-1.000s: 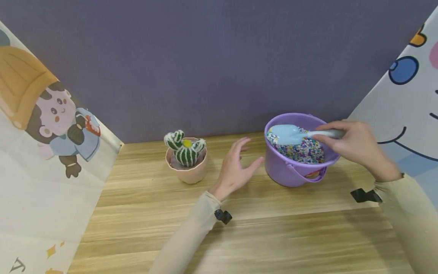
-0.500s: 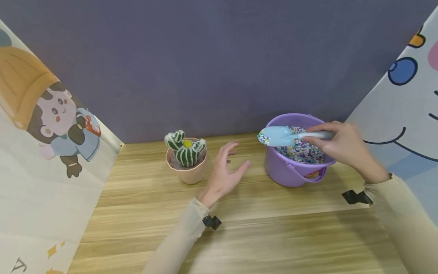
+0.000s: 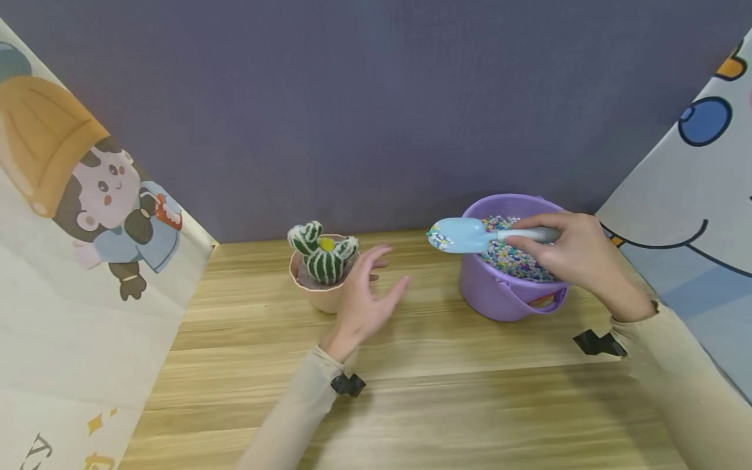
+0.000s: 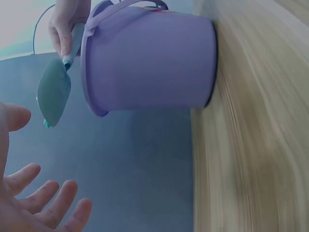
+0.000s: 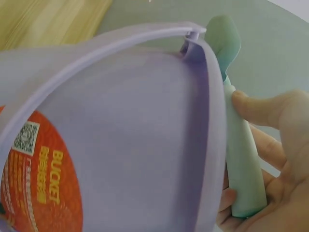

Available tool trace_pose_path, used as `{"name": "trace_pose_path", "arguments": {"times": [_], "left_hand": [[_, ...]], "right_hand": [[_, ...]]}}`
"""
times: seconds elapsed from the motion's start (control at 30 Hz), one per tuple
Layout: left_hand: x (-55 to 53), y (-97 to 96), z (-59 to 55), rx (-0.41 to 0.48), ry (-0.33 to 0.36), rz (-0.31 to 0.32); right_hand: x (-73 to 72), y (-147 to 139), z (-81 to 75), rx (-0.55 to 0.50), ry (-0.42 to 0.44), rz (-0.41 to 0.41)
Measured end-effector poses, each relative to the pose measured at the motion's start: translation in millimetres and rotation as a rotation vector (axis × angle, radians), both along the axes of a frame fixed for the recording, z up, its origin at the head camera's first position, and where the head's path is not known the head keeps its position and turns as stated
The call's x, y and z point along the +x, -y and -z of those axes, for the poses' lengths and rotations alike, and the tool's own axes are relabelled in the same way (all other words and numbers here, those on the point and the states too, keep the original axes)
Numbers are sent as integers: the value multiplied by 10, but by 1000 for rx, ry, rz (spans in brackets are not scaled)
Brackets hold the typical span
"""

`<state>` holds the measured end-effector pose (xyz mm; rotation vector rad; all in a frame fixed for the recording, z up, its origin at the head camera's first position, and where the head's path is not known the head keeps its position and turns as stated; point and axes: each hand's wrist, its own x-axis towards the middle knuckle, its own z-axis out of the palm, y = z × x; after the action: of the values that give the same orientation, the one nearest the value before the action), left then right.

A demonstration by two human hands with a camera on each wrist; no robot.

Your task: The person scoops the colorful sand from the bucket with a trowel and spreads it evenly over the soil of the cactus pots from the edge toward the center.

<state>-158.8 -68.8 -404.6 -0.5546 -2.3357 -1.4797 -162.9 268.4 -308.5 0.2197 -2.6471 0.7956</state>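
Note:
My right hand (image 3: 578, 254) grips the pale handle of a light blue toy shovel (image 3: 464, 235) above a purple bucket (image 3: 493, 294). Small multicoloured pellets lie in the shovel's tip, which juts out past the bucket's left rim. More colourful pellets (image 3: 517, 258) fill part of the bucket. My left hand (image 3: 361, 303) is held with fingers spread, thumb apart, beside a knitted cactus (image 3: 325, 261) in a pale pink pot (image 3: 326, 299); it overlaps the pot's right side in the head view. In the right wrist view the shovel's handle (image 5: 244, 159) lies between thumb and fingers, beside the bucket's rim.
Both things stand on a wood-grain table (image 3: 423, 405), against a grey-blue back panel (image 3: 376, 117). Cartoon-printed panels rise on the left (image 3: 70, 339) and right (image 3: 664, 189). The bucket's handle (image 3: 534, 307) hangs down at its front.
The shovel has moved left from over the pellets to beyond the bucket's left rim, carrying pellets. My left hand has moved left, from the middle gap towards the cactus pot.

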Motion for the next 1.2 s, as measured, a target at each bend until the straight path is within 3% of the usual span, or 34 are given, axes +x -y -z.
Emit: {"name": "trace_pose_path", "arguments": {"times": [0.27,0.4,0.6,0.9,1.2], "left_hand": [[55,229,73,87,-96,-50],[81,348,110,173,-195,-64],[35,534,128,248,-306,-127],[-23,807,211,330,-298,-264],[-86,1025,312,350,-218,-360]], "right_hand": [[-39,108,80,-21,-62,-61],[-41,164,112,2,-66,-93],[-61,253,105,-21,-50,-139],[-106,432,113,-37,-26,-185],[-155,591,124,29,-62,-201]]}}
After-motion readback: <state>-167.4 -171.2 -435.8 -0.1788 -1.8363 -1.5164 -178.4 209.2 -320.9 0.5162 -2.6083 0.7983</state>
